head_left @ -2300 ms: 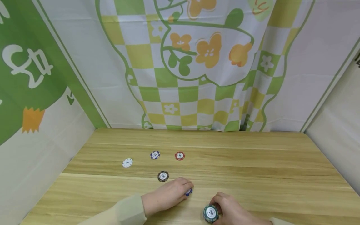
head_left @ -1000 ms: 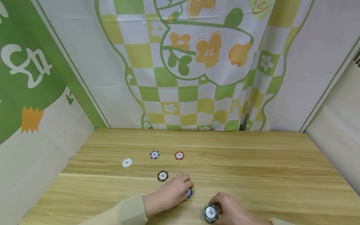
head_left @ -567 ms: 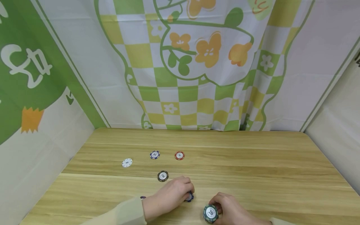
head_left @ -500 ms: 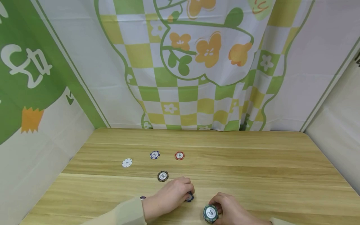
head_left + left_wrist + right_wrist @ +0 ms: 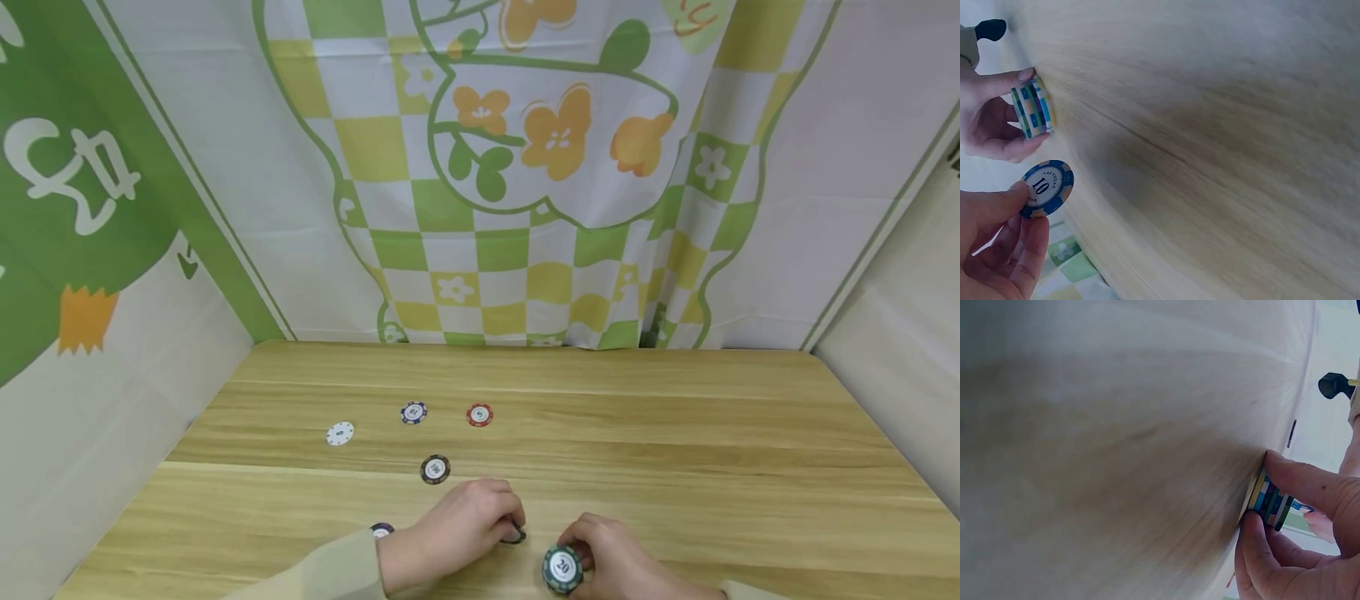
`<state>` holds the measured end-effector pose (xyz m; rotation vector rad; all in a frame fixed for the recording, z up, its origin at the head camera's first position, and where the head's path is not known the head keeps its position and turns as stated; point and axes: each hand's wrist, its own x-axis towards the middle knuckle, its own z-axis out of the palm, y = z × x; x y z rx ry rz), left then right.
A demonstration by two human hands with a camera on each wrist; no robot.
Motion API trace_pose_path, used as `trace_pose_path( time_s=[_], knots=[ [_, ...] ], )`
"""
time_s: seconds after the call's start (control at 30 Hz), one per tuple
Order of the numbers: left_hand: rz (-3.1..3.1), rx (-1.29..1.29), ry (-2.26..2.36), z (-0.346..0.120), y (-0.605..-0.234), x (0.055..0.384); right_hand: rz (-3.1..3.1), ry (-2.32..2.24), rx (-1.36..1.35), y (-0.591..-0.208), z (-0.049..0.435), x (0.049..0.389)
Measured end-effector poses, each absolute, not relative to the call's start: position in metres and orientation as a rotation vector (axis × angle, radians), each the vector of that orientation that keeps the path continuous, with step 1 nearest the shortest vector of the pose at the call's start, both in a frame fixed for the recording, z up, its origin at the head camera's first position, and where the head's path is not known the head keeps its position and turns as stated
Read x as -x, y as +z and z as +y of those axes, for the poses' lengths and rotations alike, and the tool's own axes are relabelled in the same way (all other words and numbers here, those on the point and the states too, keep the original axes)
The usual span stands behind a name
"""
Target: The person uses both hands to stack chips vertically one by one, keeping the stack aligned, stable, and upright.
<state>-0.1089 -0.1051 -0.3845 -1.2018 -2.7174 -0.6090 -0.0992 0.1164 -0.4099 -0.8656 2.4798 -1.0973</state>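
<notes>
My left hand (image 5: 467,530) pinches a blue poker chip (image 5: 1049,186) marked 10 between thumb and fingers. That chip is tilted, and in the head view mostly its edge shows below the fingertips. To its right, my right hand (image 5: 626,568) grips a short stack of poker chips (image 5: 562,568) by the sides. A green chip marked 20 tops the stack, with different coloured chip edges beneath in the right wrist view. The stack (image 5: 1269,501) stands on the wooden table. A small gap separates the blue chip from the stack.
Beyond my left hand lie single chips: white (image 5: 340,433), blue (image 5: 413,413), red (image 5: 480,415) and black (image 5: 435,469). A dark purple chip (image 5: 382,530) is partly covered by my left wrist. A patterned curtain (image 5: 525,250) hangs behind the wooden table (image 5: 675,417).
My left hand has pulled the blue chip nearer and to the right, toward the stack, and tipped it up. The purple chip has come out from behind the left wrist. My right hand stays put.
</notes>
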Motion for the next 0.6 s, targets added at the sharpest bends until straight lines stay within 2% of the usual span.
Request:
trace_pose_path(
  time_s=[0.2, 0.6],
  knots=[
    [-2.825, 1.107, -0.778, -0.1, -0.381, 0.108, 2.487, -1.107, 0.877, -0.411, 0.117, 0.098],
    [-2.898, 0.724, -1.608, -0.093, -0.382, 0.113, 2.546, -1.082, 0.908, -0.411, 0.116, 0.097]
  ],
)
